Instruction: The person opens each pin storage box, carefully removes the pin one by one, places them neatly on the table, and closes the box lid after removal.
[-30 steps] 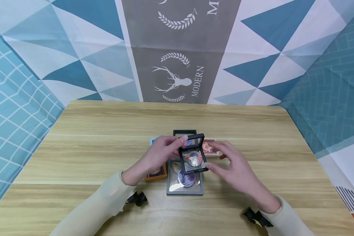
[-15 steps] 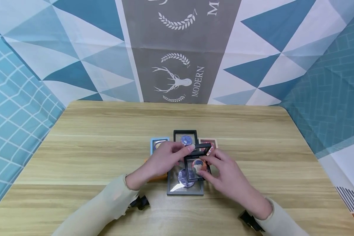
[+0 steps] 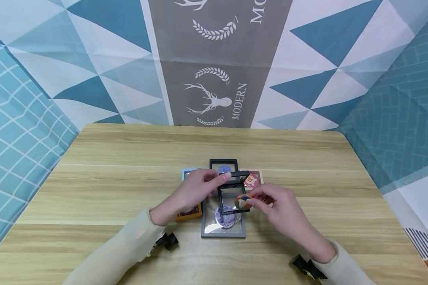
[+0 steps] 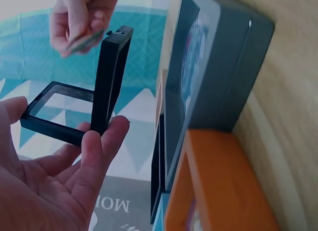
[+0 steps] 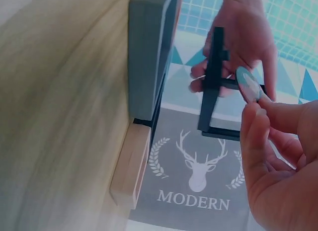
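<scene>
In the head view my left hand [image 3: 199, 188] holds a small black hinged display case [image 3: 232, 192] with clear film windows, above the table. Its lid stands raised from the lower half, and the left wrist view shows the thumb and fingers gripping the black case [image 4: 52, 130] by its edges. My right hand [image 3: 279, 202] pinches a round picture badge [image 3: 240, 202] between thumb and fingertips, just over the right side of the lower half. Seen from the right wrist, the badge [image 5: 247, 83] is tilted nearly edge-on and apart from the case's film.
Beneath the hands, a large grey display frame [image 3: 222, 236] with a purple badge lies on the table. Around it lie a black frame [image 3: 223, 161], a light blue one [image 3: 183, 176], an orange one [image 3: 189, 217] and a cream one [image 3: 262, 179] with a red badge.
My right fingers have taken hold of the badge and lifted it out of the case's lower half, drawing it right. The left hand still holds the case, shifted slightly.
</scene>
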